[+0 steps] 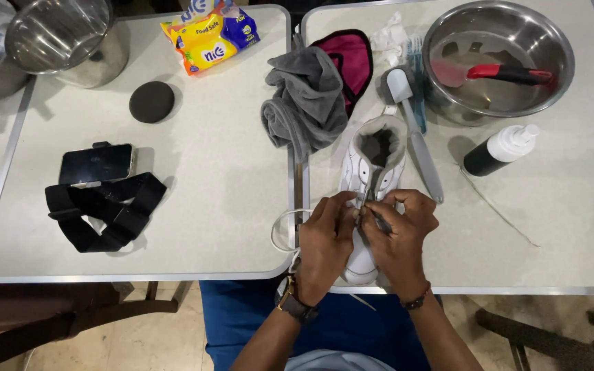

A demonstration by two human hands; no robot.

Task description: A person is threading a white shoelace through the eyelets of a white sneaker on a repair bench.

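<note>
**Lacing at the table seam**

Worked at two pale speckled tables (194, 206), metal-edged, over beige floor tile. Left hand (326, 242) and right hand (400, 237) pinched shut on white lace (282, 230) over white sneaker (372, 178) at 6 o'clock. At 1 o'clock, shiny steel bowl (558, 51) with red spatula (493, 73) inside; crumpled grey towel (307, 99) at 12.

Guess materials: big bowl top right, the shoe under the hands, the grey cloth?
Bowl: likely stainless steel, with a shiny, mirror-like wall and reflections. Shoe: white, smooth, faintly glossy upper, probably synthetic leather; grey fuzzy lining at the collar. Grey cloth: soft, matte, limp folds, looks like microfibre or terry.
</note>
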